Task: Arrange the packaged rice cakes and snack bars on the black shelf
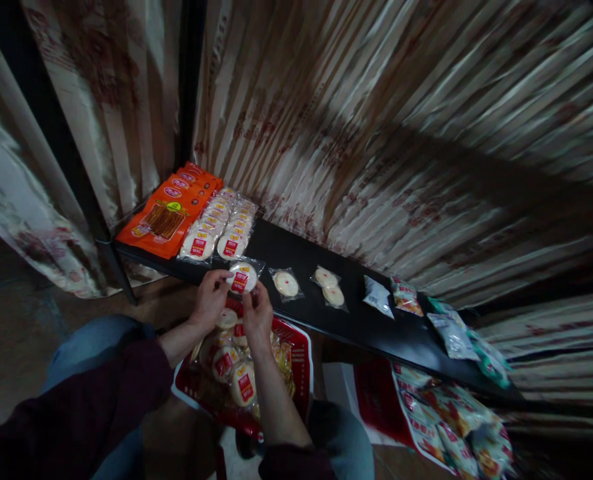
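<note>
I have one round packet (242,277) pinched between both hands: the fingers of my left hand (211,300) are closed on its left edge, and those of my right hand (259,310) on its lower right. It sits label up, over the front edge of the black shelf (353,283) — whether its underside touches the surface, I cannot tell.

Just beyond it stand two rows of like packets (239,230), overlapping front to back, with orange bags (169,207) lying to their left. Farther right on the shelf lie a single pale packet (286,283) and then a two-disc packet (329,287), each apart from its neighbours. Below my hands, the red box (303,360) between my knees holds more of the round packets, some showing red labels.

I judge the step in hand to be lining this packet up, its label facing the same way as those in the rows. The next move, as I see it, calls for laying it flat by the front of the right-hand row — wrapper smoothed, grip eased on both sides at once — without nudging the overlapped packets out of line.
</note>
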### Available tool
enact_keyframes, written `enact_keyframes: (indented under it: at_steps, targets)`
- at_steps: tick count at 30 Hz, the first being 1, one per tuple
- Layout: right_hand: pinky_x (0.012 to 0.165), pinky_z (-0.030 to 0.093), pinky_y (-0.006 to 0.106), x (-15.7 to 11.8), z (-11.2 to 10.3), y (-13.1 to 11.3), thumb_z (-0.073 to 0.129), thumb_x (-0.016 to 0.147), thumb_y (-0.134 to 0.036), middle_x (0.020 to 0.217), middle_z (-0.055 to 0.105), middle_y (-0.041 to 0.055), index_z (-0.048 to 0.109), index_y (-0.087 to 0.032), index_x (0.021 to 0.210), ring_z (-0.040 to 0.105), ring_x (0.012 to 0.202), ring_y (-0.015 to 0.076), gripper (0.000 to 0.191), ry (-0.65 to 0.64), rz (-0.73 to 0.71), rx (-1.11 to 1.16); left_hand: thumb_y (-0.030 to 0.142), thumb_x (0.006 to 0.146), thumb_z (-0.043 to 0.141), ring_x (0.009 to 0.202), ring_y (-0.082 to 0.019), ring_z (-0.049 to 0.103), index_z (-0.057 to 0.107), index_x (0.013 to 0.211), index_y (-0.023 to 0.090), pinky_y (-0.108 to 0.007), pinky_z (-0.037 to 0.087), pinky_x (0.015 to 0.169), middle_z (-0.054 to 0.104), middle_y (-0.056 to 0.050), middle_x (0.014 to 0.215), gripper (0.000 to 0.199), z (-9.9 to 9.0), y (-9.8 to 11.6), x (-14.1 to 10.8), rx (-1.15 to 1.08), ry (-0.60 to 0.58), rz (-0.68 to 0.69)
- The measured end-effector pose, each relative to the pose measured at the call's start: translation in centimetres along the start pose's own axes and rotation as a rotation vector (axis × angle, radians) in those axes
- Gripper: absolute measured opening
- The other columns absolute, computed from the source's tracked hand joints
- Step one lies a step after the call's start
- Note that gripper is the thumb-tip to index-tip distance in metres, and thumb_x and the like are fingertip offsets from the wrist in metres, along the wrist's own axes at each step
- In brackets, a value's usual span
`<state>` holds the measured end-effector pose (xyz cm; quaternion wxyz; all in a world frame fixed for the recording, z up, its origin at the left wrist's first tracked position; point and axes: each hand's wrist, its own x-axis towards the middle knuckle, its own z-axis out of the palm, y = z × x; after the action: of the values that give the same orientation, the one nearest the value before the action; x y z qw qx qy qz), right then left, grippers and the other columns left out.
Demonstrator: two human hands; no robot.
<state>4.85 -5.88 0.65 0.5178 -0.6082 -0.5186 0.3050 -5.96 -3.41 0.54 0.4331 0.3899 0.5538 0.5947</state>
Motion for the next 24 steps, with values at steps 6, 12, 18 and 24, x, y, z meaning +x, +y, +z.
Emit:
enact_keyframes:
  at_steps: [6,12,18,24]
  targets:
    - [0.081,0.048,0.032,1.8,0.8,0.3,0.052,0.080,-0.030,0.100,0.065,0.0105,0.062,-0.013,0.113,0.061,0.085,0.0197,0.038,0.028,-0.068,-0.277,0.012,0.066,0.050,0.082,-0.015,0.056,0.065,0.082,0.020,-0.032,0.048,0.082,0.059,-0.002,0.090,0.023,-0.1,-0.1,1.0,0.034,0.045,0.117]
    - [0.077,0.049,0.030,2.7,1.6,0.3,0.053,0.081,-0.030,0.097,0.067,0.0091,0.063,-0.015,0.111,0.063,0.081,0.0184,0.035,0.003,-0.060,-0.320,0.012,0.065,0.051,0.089,-0.017,0.058,0.065,0.082,0.021,-0.034,0.047,0.088,0.061,-0.003,0.092,0.023,-0.2,-0.1,2.0,0.050,0.053,0.106]
    - [0.073,0.049,0.027,2.9,2.1,-0.6,0.054,0.080,-0.028,0.091,0.069,0.0049,0.060,-0.018,0.115,0.064,0.077,0.0166,0.036,-0.012,-0.029,-0.325,0.013,0.066,0.050,0.098,-0.018,0.058,0.066,0.086,0.020,-0.036,0.045,0.095,0.063,-0.004,0.100,0.027,-0.3,0.1,2.4,0.063,0.061,0.100]
    - [0.074,0.047,0.028,3.4,2.7,-0.8,0.054,0.081,-0.028,0.095,0.068,0.0060,0.061,-0.019,0.112,0.062,0.080,0.0171,0.033,0.002,-0.046,-0.382,0.014,0.067,0.049,0.103,-0.020,0.057,0.066,0.090,0.020,-0.038,0.043,0.098,0.063,-0.005,0.106,0.028,-0.4,0.1,3.1,0.121,0.034,0.159]
